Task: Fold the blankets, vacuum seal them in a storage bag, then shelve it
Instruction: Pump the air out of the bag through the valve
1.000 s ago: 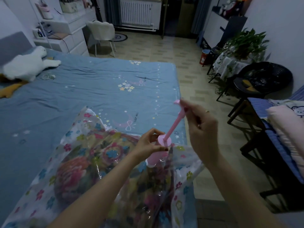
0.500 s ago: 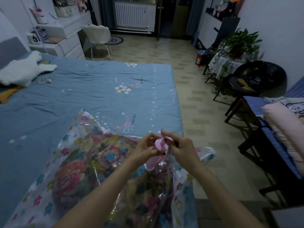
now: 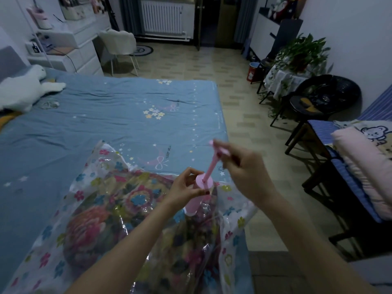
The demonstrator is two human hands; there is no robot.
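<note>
Right now a clear storage bag printed with small coloured flowers lies on the blue bed, near the bed's foot-end corner on the floor side, and part of the bag hangs a little over that edge. Inside it a folded blanket with a large floral pattern shows through the plastic. A pink hand pump stands tilted on the bag, its lower end against the plastic. The left hand grips the pump's barrel just under its round top, fingers and thumb curled round it. The right hand grips the handle at the end of the thin pink plunger rod, which is drawn well out of the barrel and slants up toward the right; the handle itself is blurred.

At the far head end of the bed lies a white plush toy. Past the bed's far edge stand white drawers and a pale chair, with a radiator on the back wall. Beside the bed, across the tiled floor, are a leafy plant, a dark round chair and, nearest, a folded pink blanket on a blue-striped seat.
</note>
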